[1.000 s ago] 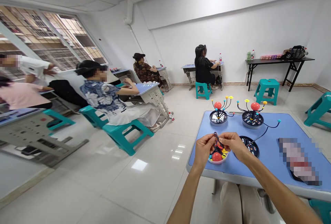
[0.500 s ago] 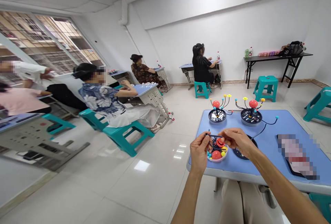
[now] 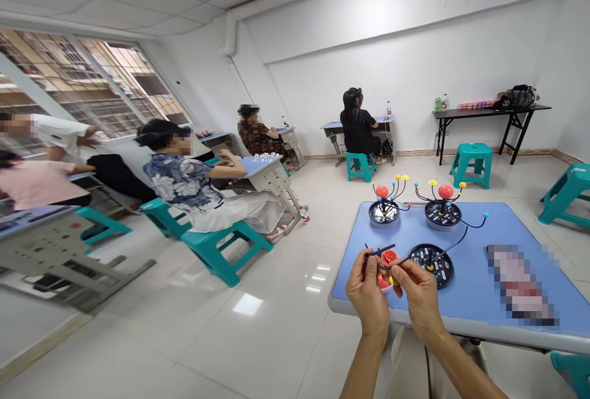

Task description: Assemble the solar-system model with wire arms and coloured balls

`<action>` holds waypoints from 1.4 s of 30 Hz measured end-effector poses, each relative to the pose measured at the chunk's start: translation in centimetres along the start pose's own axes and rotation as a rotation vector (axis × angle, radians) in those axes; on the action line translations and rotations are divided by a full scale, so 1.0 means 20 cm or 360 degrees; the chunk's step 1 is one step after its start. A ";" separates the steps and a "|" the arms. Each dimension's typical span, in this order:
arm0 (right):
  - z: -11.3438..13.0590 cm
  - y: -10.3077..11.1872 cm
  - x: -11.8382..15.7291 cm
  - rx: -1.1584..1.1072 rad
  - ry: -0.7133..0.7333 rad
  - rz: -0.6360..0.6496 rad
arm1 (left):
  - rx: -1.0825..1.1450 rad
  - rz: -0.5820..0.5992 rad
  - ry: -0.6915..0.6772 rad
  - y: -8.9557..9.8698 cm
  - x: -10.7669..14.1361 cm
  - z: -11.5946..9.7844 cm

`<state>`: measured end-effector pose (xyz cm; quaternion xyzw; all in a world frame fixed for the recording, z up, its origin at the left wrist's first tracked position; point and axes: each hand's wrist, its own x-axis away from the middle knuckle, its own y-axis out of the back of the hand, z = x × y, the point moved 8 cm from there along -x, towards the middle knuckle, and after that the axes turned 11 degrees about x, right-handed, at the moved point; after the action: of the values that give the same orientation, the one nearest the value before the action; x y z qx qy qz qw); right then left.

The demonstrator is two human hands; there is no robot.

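Over the near left of the blue table [image 3: 465, 304], my left hand [image 3: 369, 294] is closed on a straight black plastic rod [image 3: 386, 248]. My right hand [image 3: 417, 291] pinches a thin black arm piece [image 3: 402, 262] close to the left fingertips; whether the two pieces touch I cannot tell. Beneath the hands sits a small bowl of red and yellow parts, mostly covered, with a red half-shell [image 3: 389, 257] showing. Beside my right hand lies a round black base [image 3: 443, 275] with printed labels and one long curved arm [image 3: 456, 240].
Two assembled planet models, left [image 3: 384, 213] and right [image 3: 443, 211], stand at the table's back edge with arms sticking out. A phone [image 3: 520, 285] lies at right. Several people sit at other desks; teal stools [image 3: 471, 165] stand on the floor.
My right hand has come down and nearer the left, now pinching a thin arm piece rather than the straight rod's end. The black base is less covered. The view has shifted slightly.
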<state>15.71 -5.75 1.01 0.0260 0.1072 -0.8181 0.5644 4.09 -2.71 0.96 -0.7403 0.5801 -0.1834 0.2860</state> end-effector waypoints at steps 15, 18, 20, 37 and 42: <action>0.22 0.16 0.04 0.0689 0.0594 -0.0239 | -0.0310 -0.0170 -0.0410 0.02 0.05 -0.11; 0.13 0.08 0.02 0.0339 0.0202 -0.0026 | -0.0369 -0.0132 -0.0417 0.00 0.10 -0.08; 0.11 0.06 0.02 0.0208 0.0122 -0.0021 | -0.0379 -0.0081 -0.0410 -0.02 0.12 -0.07; 0.08 0.18 -0.02 0.0282 0.0071 -0.0004 | -0.0091 0.0002 -0.0330 -0.01 0.10 -0.14; 0.07 0.18 -0.02 0.0285 0.0070 0.0010 | -0.0192 0.0007 -0.0214 -0.03 0.11 -0.06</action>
<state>19.23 -6.92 1.85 0.0945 0.0458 -0.8219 0.5599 4.43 -4.99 2.18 -0.7655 0.5713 -0.0973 0.2797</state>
